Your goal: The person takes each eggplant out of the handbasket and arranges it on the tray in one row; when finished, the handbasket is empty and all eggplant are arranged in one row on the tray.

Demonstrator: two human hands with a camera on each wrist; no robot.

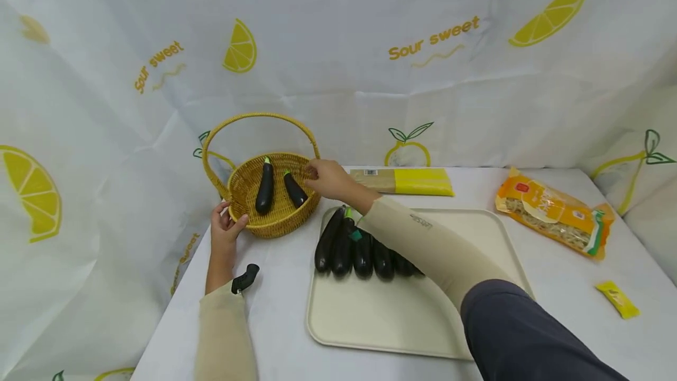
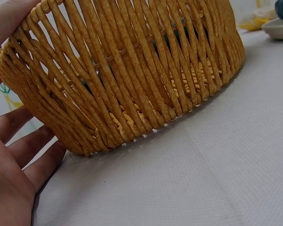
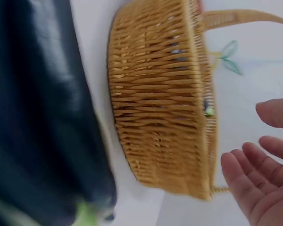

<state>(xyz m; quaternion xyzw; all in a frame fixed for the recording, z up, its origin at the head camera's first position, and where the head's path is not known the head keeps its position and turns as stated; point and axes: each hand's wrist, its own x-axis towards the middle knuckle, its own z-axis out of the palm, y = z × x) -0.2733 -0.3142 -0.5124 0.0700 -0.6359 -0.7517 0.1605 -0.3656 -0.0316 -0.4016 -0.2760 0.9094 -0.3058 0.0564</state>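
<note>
A yellow wicker basket (image 1: 275, 227) with a tall hoop handle stands at the back left of the table. Inside it lie two dark eggplants, a longer one (image 1: 265, 188) and a smaller one (image 1: 295, 191). My left hand (image 1: 224, 233) holds the basket's near left side, thumb at the rim and fingers against the outer wall in the left wrist view. Over the right rim, my right hand (image 1: 332, 180) has loosely bent fingers; the right wrist view shows nothing between them. Several more eggplants (image 1: 342, 249) lie side by side on a cream tray (image 1: 375, 319), partly under my right forearm.
Behind the tray lies a flat yellow and brown package (image 1: 423, 182). An orange bag of dried food (image 1: 555, 213) and a small yellow packet (image 1: 617, 300) are on the right. A white curtain with lemon prints (image 1: 328, 75) hangs along the back edge.
</note>
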